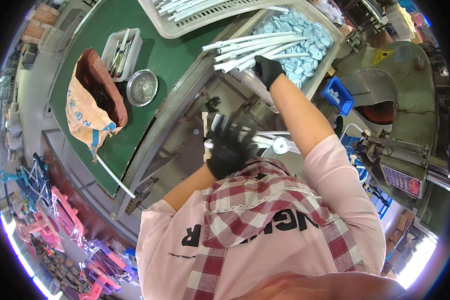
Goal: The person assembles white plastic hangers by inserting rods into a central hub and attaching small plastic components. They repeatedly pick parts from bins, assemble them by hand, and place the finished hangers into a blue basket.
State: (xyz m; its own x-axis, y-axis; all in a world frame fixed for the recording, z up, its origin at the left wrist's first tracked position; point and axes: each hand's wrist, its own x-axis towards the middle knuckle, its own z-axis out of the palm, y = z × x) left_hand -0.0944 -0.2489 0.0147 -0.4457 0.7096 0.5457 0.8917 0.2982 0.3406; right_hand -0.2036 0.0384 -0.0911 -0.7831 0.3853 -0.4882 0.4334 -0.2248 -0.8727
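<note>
My right hand (pixel 268 71), in a black glove, is at the near ends of several white tubes (pixel 255 47), its fingers curled; whether it grips one is not plain. These tubes lie across a pale bin (pixel 332 60) of light blue plastic caps (pixel 303 37). My left hand (pixel 232 148), gloved in black and blurred, is low in front of my apron with its fingers spread. Behind and beside it are white tubular parts with a round white wheel-like piece (pixel 281 145), partly hidden by the hand.
On the green table (pixel 165 56) stand a torn paper sack (pixel 86 108), a metal bowl (pixel 142 88), a white tool tray (pixel 122 54) and a crate of white tubes (pixel 165 30). A green machine (pixel 408 82) and a small blue bin (pixel 337 95) are at the right.
</note>
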